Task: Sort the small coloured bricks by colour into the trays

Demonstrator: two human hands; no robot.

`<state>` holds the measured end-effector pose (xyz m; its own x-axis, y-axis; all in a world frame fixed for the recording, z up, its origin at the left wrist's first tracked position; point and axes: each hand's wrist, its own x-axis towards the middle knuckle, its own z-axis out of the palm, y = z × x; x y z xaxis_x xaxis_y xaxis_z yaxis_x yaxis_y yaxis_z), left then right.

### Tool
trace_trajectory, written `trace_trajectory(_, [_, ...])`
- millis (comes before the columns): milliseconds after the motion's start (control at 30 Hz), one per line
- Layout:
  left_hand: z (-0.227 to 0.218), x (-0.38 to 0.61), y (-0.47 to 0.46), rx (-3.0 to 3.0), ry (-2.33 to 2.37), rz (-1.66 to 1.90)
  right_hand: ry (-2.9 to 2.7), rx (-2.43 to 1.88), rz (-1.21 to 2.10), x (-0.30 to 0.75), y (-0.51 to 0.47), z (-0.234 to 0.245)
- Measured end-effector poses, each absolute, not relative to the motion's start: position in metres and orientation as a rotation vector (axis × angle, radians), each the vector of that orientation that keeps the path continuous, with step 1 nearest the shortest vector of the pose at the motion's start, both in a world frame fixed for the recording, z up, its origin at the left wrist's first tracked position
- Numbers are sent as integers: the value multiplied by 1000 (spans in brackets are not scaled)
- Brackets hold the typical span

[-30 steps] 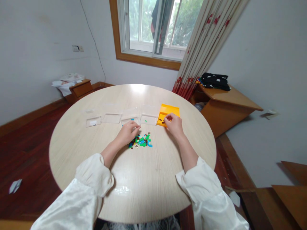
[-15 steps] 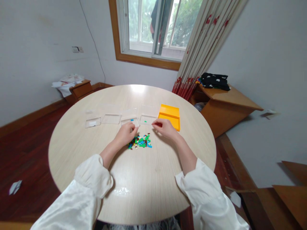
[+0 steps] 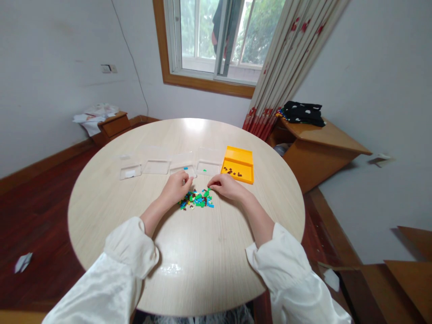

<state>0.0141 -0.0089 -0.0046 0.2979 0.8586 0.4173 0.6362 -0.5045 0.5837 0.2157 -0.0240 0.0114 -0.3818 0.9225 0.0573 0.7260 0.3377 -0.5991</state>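
Note:
A pile of small toy building bricks (image 3: 201,200), green, blue, brown and pale, lies on the round table (image 3: 202,252). At the pile's left edge is my left hand (image 3: 176,185), its thumb and forefinger pinched together; what they hold, if anything, is too small to make out. My right hand (image 3: 228,186) reaches to the upper right edge of the pile, fingertips closed down on the small pieces there. Several brown bricks lie in the open yellow box (image 3: 251,173), just beyond my right hand.
Open clear plastic boxes stand in a row behind the pile. One box (image 3: 209,174) holds a green brick (image 3: 204,170), another box (image 3: 173,172) a blue brick (image 3: 185,168). Farther left are more clear boxes (image 3: 155,173). A wooden cabinet (image 3: 297,162) stands beyond the table's right side.
My right hand has moved left, from in front of the yellow box to the pile's edge, uncovering the brown bricks in that box. My left hand has barely moved.

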Motion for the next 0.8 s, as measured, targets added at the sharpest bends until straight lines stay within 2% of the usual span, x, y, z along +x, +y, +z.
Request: trace_trajectory(800, [-6,14,-9,2279,1361,1042,-2204,-1468,656,214,-24,11])
